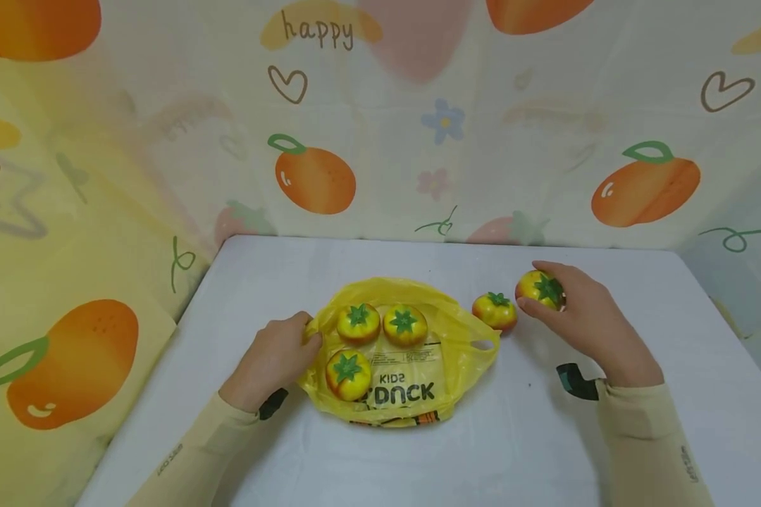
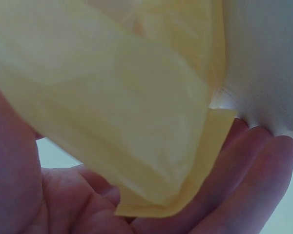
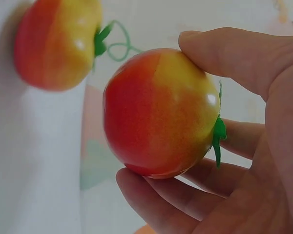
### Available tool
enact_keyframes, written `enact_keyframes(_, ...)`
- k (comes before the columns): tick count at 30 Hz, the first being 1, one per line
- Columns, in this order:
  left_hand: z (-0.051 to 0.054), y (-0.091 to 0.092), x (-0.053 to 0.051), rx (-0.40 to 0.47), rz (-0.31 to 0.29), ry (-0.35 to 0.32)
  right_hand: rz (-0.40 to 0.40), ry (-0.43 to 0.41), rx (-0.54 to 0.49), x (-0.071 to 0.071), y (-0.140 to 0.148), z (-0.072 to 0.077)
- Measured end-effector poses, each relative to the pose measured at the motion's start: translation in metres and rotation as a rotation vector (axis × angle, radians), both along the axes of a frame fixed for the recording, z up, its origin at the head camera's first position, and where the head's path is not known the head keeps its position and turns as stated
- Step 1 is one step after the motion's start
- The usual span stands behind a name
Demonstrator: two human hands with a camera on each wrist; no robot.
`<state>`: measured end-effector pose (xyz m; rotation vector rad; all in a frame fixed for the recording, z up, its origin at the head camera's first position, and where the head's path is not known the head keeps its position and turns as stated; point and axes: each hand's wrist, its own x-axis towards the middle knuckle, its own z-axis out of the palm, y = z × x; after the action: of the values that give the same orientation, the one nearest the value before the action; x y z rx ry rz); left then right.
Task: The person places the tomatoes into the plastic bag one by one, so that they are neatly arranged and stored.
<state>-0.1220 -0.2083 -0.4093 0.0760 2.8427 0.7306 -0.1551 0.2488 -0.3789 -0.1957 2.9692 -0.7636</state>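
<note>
A yellow plastic bag [image 1: 418, 419] lies spread with its mouth facing up, and three red-and-yellow tomatoes with green leaf tops are in it. My left hand [image 1: 277, 362] grips the left rim of the bag; in the left wrist view the yellow film [image 2: 136, 97] runs between thumb and fingers. Thumb and fingers of my right hand [image 1: 580, 310] hold a tomato [image 1: 536, 289], which seems lifted off the table in the right wrist view [image 3: 161, 112]. Just left of it, another tomato [image 1: 495, 312] sits on the table beside the bag's right handle.
The white table [image 1: 514, 443] reaches back to a curtain [image 1: 380, 141] printed with oranges, hearts and flowers. More of this cloth [image 1: 51, 282] hangs at the left side. Dark bands [image 1: 577, 382] show at both wrists by the sleeves.
</note>
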Motion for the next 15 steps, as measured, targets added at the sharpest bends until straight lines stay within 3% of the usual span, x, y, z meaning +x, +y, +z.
enact_keyframes(6, 0.001, -0.001, 0.0, 0.014, -0.011, 0.018, 0.048, 0.032, -0.038, 0.009, -0.022, 0.009)
enact_keyframes(15, -0.001, -0.002, 0.001, 0.016, 0.0, 0.01, 0.177, 0.037, -0.051, 0.017, -0.058, 0.011)
